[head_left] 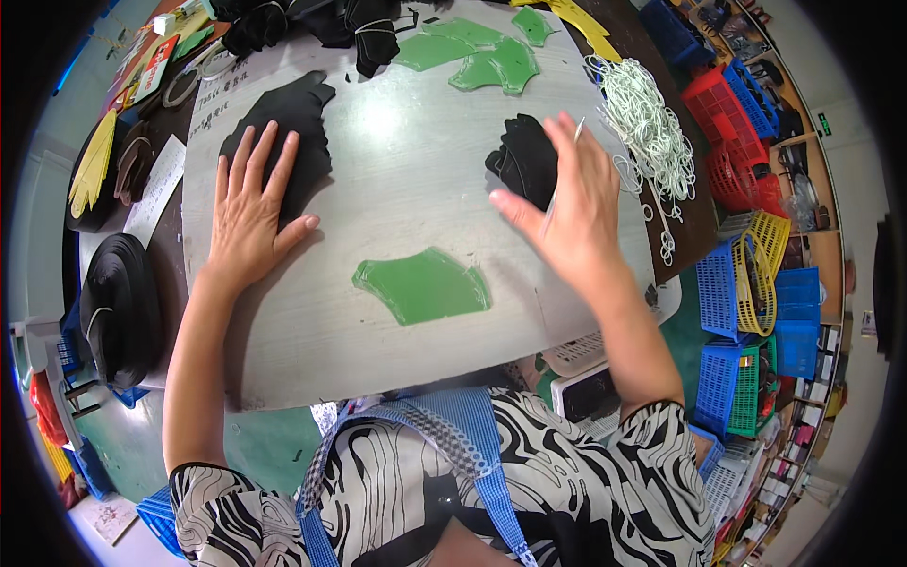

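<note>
My left hand (250,203) lies flat, fingers spread, on a stack of black cut pieces (288,123) at the left of the grey board (397,180). My right hand (567,213) hovers over a second black stack (524,156) at the right, with a thin silvery tool held between its fingers; the hand is blurred. A green translucent template (423,285) lies on the board between my hands, nearer to me.
More green templates (477,52) lie at the board's far edge. A heap of white loops (647,128) sits at the right. Black rolls (118,302) and yellow pieces (93,161) are at the left. Red, blue and yellow baskets (746,274) stand at the right.
</note>
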A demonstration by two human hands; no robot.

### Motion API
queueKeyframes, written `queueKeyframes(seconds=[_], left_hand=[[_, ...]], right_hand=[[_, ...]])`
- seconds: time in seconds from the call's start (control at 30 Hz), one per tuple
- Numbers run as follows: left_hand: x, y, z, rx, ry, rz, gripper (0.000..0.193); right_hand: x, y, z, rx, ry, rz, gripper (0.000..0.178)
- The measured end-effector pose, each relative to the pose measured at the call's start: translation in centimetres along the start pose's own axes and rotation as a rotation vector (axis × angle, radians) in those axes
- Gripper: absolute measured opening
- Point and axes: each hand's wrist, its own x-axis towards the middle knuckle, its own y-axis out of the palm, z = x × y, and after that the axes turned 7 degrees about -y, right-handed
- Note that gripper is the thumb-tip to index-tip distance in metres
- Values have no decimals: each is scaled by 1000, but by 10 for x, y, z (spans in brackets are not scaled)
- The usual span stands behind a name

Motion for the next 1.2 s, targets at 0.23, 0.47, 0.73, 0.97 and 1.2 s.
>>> queueKeyframes(seconds=[0.23, 0.47, 0.73, 0.97, 1.2], left_hand=[[-5, 5, -2, 3, -74, -50, 69], [-68, -51, -112, -551, 25, 143, 97], [-119, -72, -143, -896, 177, -2, 38], [-101, -63, -92, -952, -198, -93, 47], [-138, -70, -81, -407, -5, 230, 72]], right_hand=[[13, 2, -50, 125, 166, 426, 92], [16, -5, -12, 368, -100, -135, 48], [-27, -8, 83, 1101, 152, 186, 29], [-41, 4, 107, 1282, 367, 351, 17], [-3, -1, 73, 1120, 485, 350, 21]])
